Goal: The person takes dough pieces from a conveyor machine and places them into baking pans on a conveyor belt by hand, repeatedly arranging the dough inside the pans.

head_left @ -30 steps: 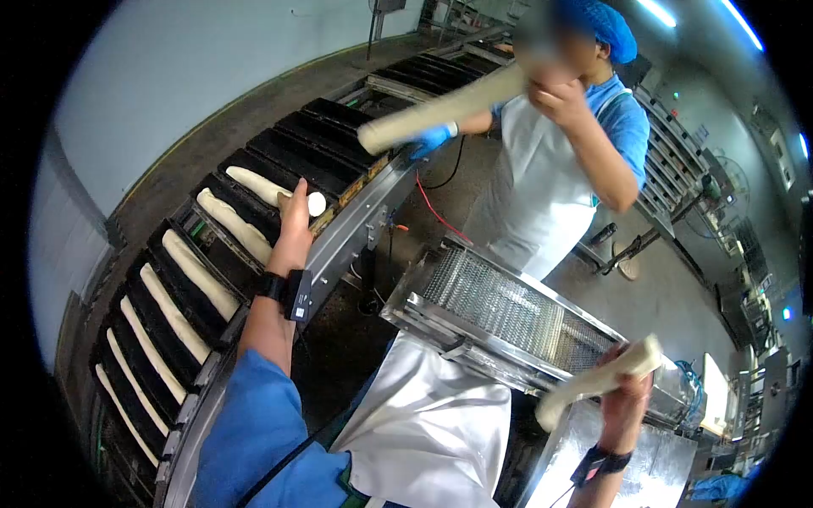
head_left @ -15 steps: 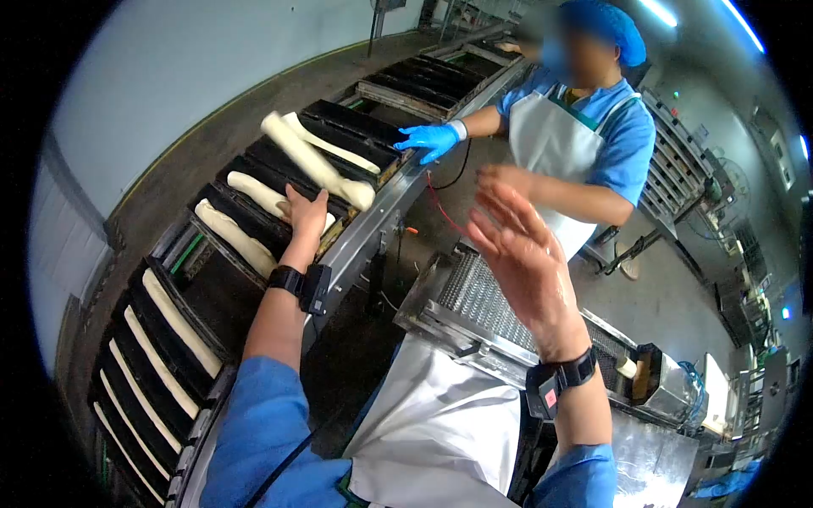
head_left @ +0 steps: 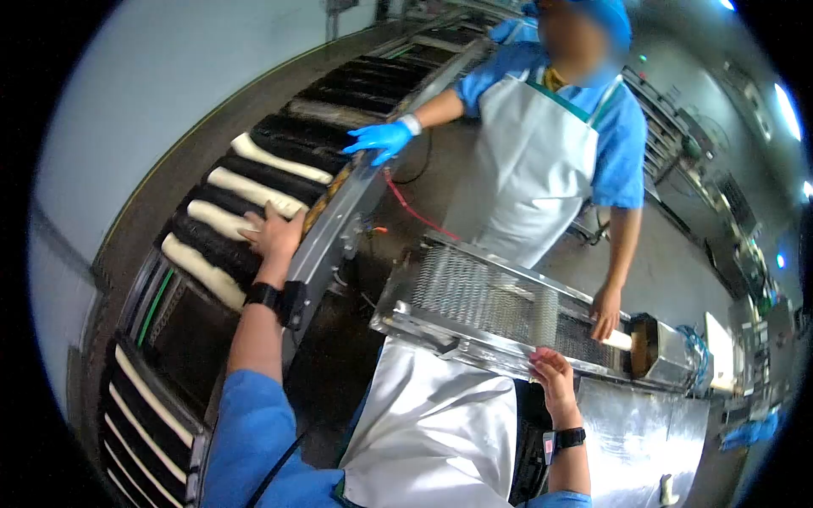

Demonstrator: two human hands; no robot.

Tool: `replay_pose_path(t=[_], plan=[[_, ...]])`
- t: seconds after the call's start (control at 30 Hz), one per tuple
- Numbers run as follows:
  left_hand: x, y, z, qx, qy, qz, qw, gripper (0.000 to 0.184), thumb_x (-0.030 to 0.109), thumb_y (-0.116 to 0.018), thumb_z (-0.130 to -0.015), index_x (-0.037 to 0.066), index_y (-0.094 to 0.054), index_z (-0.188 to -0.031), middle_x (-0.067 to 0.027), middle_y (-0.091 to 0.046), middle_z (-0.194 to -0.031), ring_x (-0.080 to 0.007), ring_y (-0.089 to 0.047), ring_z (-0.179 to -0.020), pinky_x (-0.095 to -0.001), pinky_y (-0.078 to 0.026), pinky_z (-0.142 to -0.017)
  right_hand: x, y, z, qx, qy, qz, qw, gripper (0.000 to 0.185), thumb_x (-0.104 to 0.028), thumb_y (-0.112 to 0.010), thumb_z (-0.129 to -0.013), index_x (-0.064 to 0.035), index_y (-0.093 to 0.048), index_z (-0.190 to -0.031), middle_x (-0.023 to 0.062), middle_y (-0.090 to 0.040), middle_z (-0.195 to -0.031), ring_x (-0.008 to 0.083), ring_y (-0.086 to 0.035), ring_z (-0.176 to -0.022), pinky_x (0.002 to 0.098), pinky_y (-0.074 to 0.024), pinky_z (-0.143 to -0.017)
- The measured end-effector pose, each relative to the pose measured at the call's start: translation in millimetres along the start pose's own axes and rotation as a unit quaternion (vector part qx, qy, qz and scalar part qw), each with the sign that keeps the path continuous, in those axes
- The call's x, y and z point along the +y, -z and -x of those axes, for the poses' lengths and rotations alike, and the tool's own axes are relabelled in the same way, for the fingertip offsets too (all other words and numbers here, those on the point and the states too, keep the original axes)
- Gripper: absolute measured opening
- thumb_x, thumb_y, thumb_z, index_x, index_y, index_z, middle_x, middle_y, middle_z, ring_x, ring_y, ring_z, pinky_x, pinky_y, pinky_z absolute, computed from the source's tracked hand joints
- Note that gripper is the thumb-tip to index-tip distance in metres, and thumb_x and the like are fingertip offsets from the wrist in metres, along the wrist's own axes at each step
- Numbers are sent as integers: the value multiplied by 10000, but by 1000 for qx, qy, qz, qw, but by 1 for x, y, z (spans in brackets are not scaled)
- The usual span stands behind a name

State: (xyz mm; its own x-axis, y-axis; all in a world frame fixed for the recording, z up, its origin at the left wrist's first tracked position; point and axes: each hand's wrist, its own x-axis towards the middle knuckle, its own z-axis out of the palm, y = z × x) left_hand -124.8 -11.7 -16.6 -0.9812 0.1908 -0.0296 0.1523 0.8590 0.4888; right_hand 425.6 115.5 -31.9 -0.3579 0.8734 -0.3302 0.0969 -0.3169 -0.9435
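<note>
My left hand [head_left: 275,237] is spread over the black pans, its fingers at the near ends of two long pale dough pieces. One dough strip [head_left: 254,190] lies above the hand, and another dough strip [head_left: 216,218] reaches its fingertips. A further dough strip [head_left: 201,269] lies nearer me, and one more dough strip [head_left: 279,159] lies farther off. My right hand [head_left: 555,381] hovers at the near rail of the metal mesh conveyor [head_left: 474,288]. Its fingers are loosely bent, with nothing visible in them.
Across the conveyor stands a co-worker in a white apron [head_left: 533,169]. Their blue-gloved hand [head_left: 381,140] rests by the pan line's metal rail [head_left: 339,220]; their bare hand [head_left: 606,311] touches a short dough piece [head_left: 619,340]. More pans with thin strips [head_left: 152,394] lie lower left.
The blurred dough strip now lies in a pan. My right hand has dropped from mid-air to the conveyor rail. The co-worker's bare hand has moved down to the short dough piece.
</note>
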Motion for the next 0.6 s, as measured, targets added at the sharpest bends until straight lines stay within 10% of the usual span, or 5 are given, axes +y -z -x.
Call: replay_pose_path(t=[0.1, 0.17, 0.3, 0.4, 0.6], plan=[[8, 7, 3, 3, -60, -84, 995, 753, 600, -486, -878, 218, -272, -1490, -226, -51, -1553, -432, 53, -1427, -702, -136, -1067, 27, 40, -1, 114, 97, 255, 955, 318, -77, -653, -825, 15, -558, -1114, 99, -602, -1101, 217, -579, -1001, 323, -473, -873], [19, 19, 16, -19, -79, -123, 989, 701, 616, -409, -902, 182, -373, -1451, -128, -141, -1565, -380, 0, -1442, -703, -126, -1070, 17, 64, 10, 185, 139, 505, 832, 598, -172, -744, -726, 27, -475, -1222, 228, -478, -1239, 381, -428, -1190, 446, -365, -1022], [20, 10, 3, -18, -144, -170, 975, 623, 555, -396, -939, 143, -436, -1405, -112, -379, -1455, -295, -211, -1410, -700, -124, -1071, 48, 122, -4, 212, 161, 585, 766, 836, -281, -761, -731, 67, -325, -1353, 298, -325, -1384, 457, -312, -1280, 489, -275, -1091], [20, 8, 10, -6, -169, -170, 971, 559, 506, -405, -957, 131, -488, -1362, -113, -488, -1359, -271, -358, -1336, -701, -138, -1064, 36, 115, 0, 251, -22, 641, 725, 1140, -490, -739, -726, 90, -76, -1451, 321, -33, -1516, 458, -103, -1407, 473, -135, -1162], [13, 2, 8, 35, -230, -97, 968, 418, 407, -489, -940, 132, -618, -1227, -111, -620, -1166, -267, -542, -1158, -651, -153, -1072, 42, 118, -3, 270, -28, 672, 689, 1194, -569, -689, -745, 136, -12, -1432, 335, -23, -1511, 451, -44, -1419, 468, -71, -1172]])
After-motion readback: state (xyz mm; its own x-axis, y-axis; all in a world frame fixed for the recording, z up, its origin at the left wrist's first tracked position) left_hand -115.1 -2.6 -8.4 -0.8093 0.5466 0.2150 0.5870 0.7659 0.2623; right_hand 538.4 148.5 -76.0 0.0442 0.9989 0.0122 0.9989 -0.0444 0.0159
